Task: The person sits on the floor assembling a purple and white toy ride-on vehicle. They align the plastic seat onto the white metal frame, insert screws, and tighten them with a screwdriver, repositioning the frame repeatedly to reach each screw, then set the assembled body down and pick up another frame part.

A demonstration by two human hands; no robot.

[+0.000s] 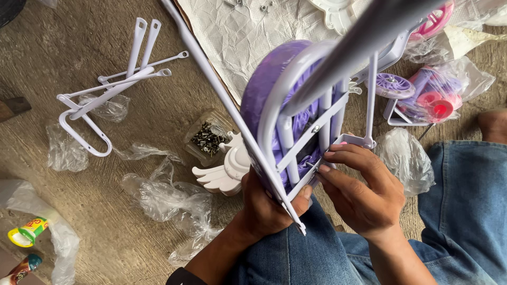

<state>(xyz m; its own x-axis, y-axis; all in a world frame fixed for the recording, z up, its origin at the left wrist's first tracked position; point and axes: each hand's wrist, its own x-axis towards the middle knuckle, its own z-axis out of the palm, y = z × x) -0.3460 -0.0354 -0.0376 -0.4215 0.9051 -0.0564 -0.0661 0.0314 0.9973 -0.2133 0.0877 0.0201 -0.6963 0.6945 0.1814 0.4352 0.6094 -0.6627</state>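
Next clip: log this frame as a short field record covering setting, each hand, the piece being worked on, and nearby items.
Setting: person in jeans seated on a bare floor
Left hand: grips the lower end of a white metal rack from beneath
Right hand: fingertips pinch a small screw at the rack's crossbar
Workpiece: rack fitted over a purple wheel
Nearby: clear tub of dark screws, white wing piece, loose white brackets, small purple training wheel, crumpled plastic bags

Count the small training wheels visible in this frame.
3. A purple training wheel sits right of the bike frame; a pink-hubbed one lies bagged beside it; a pink one is at the top edge. More may be hidden under plastic.
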